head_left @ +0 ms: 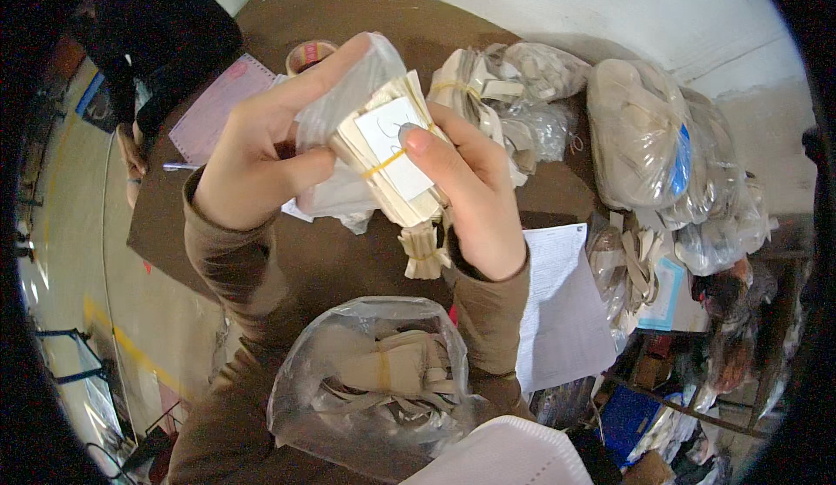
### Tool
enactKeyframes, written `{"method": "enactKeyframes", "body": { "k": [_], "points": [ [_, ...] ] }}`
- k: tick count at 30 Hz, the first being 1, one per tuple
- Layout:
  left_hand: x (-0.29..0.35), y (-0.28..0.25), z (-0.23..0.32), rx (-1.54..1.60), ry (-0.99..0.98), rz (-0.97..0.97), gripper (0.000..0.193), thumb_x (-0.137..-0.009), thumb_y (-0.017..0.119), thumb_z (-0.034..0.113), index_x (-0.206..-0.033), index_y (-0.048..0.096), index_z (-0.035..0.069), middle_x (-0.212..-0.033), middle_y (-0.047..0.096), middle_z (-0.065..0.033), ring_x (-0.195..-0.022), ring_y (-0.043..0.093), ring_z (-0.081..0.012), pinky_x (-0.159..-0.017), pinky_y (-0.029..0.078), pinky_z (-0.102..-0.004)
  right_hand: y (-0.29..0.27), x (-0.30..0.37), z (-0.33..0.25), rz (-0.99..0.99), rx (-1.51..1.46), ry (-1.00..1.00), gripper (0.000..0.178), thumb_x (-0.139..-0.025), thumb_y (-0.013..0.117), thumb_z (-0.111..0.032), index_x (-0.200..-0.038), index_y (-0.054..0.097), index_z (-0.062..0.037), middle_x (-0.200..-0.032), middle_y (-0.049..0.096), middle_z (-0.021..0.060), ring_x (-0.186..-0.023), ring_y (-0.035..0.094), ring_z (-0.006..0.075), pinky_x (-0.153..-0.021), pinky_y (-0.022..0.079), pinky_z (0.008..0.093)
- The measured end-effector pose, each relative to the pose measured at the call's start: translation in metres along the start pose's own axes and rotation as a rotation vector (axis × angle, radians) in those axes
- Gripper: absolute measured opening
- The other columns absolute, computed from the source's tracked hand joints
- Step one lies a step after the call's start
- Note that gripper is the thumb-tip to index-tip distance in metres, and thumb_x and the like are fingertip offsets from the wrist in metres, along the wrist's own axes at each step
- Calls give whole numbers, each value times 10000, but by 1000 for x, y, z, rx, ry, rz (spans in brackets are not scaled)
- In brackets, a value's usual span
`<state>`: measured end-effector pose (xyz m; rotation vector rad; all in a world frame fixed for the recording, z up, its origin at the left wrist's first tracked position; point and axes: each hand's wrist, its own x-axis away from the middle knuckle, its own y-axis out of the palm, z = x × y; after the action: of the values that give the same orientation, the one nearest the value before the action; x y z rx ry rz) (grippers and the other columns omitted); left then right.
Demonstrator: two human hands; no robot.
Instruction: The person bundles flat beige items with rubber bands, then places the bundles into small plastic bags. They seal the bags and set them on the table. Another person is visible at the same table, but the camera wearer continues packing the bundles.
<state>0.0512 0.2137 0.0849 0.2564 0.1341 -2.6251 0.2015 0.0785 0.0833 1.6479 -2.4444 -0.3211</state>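
My right hand (482, 185) grips a bundle of cream strips (402, 210), its thumb pressed on a white paper label (383, 128) that lies on top. A yellow rubber band (380, 168) runs round both strips and label. Beside it, my left hand (248, 150) is closed on a thin clear plastic bag (370, 67), which spreads behind the fingers and touches the bundle. Just below hangs or lies a smaller banded bundle of strips (424, 252); whether it is held is unclear. Closest to my body, an opened clear bag (300, 380) contains beige banded pieces (401, 359).
Stuffed clear bags of beige pieces (631, 128) line the wall side of the brown table (187, 224). More banded strips (457, 76) lie at its far side, near a tape roll (309, 54). Pink paper (222, 106) and a printed sheet (566, 311) flank my arms. Another person (165, 23) stands far left.
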Motion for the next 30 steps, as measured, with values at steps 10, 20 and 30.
{"method": "enactKeyframes", "body": {
  "k": [10,20,30],
  "points": [
    [-3,2,9,-14,20,76,791,-666,489,15,-1427,294,-72,-1432,408,-165,-1250,461,-161,-1051,337,-283,3,4,0,11,607,-227,568,-872,650,-277,-1284,466,68,-1059,631,201,-825,654,221,-645,518,319],
    [-3,-22,-1,-20,48,159,764,-737,545,143,-1421,289,-78,-1420,402,-219,-1285,441,-263,-1077,333,-345,12,8,24,70,1057,-649,366,-760,677,-141,-1092,576,-24,-984,572,168,-828,560,352,-754,451,423],
    [-6,-32,2,18,164,258,770,-758,567,216,-1418,299,-78,-1439,366,-222,-1311,404,-268,-1085,322,-367,21,0,17,72,683,-903,137,-748,653,5,-854,568,-9,-886,519,111,-781,558,294,-669,464,362]
  ]
}}
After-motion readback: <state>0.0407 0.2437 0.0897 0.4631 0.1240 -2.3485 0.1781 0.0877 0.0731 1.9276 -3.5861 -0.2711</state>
